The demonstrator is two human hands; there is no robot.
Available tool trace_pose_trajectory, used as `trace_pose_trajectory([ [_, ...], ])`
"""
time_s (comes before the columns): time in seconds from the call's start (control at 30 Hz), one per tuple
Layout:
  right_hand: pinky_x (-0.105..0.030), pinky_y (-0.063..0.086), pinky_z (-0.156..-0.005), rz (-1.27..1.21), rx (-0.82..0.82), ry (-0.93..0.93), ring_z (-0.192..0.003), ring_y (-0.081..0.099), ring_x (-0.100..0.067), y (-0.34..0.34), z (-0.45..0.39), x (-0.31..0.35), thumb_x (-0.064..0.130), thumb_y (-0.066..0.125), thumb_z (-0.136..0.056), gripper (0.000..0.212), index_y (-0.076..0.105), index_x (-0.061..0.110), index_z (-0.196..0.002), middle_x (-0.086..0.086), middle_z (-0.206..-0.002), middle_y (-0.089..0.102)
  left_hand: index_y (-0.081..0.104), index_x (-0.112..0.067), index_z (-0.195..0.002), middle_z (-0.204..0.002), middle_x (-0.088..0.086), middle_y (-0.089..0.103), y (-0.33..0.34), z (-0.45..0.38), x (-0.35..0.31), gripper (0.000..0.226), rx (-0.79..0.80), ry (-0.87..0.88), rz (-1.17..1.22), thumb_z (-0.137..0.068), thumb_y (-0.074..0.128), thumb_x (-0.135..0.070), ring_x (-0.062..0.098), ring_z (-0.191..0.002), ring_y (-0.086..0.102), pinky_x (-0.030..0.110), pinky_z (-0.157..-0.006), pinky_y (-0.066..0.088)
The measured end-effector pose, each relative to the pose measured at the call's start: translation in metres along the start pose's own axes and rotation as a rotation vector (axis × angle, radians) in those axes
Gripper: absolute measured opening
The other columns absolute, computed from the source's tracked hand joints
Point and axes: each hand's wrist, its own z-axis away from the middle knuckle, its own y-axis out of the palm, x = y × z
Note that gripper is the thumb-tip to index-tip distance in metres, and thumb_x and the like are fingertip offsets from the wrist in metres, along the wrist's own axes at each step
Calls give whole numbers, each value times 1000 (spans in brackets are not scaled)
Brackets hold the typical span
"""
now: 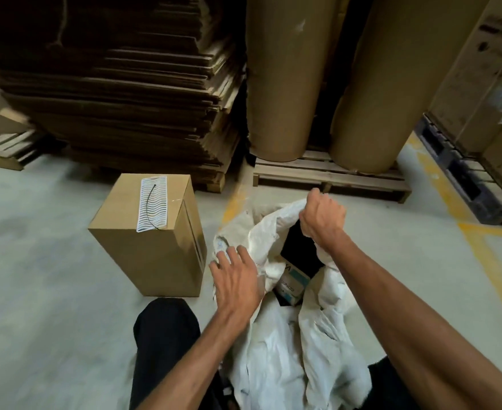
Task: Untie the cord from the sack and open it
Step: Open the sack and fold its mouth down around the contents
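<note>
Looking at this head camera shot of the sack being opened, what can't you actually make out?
- Cord: not visible anywhere on the sack.
- Right hand fingers: curled into the sack's rim, tips hidden by cloth.
- Carton inside the sack: mostly covered by folds; its print is too small to read.
- Sack's bottom: cut off by the lower edge.
- Left hand: motion-blurred, so its contact is unclear.

Support: pale grey concrete floor [36, 261] with yellow painted lines [486, 250]. Directly on it: upright cardboard box [152, 250], left of white sack [288, 335]; wooden pallet [329, 176] bearing two brown paper rolls [371, 93]; second pallet under flattened cardboard stack [131, 93]; dark pallet [463, 179] at right
</note>
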Motion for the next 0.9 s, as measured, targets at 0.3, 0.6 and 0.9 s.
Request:
trace_pose_trajectory([
  [0.3, -39, 45, -66, -56, -80, 53, -86, 59, -31, 6, 19, -22, 12, 54, -85, 25, 50, 11, -110, -11, -103, 60, 57, -9, -135, -127, 11, 65, -22, -72, 0, 45, 100, -202, 754, -93, 45, -8, 33, -115, 59, 44, -96, 50],
  [0.6, -52, 26, -121, -127, 92, -442, -140, 38, -31, 22, 38, 8, 32, 67, -73, 83, 35, 11, -146, -10, -143, 47, 42, -18, -53, -44, -2, 43, -80, -106, -14, 37, 631, -255, 1149, -87, 36, -5, 13, -36, 38, 22, -43, 32],
  [0.9, -33, 40, -62, -109, 243, -328, -69, 55, -29, 14, 19, 25, 9, 48, -75, 8, 50, 15, -81, -2, -75, 54, 40, -24, -141, -127, 7, 51, -64, -74, 22, 75, 384, 60, 607, -85, 58, -70, 27, -118, 50, 44, -98, 44],
])
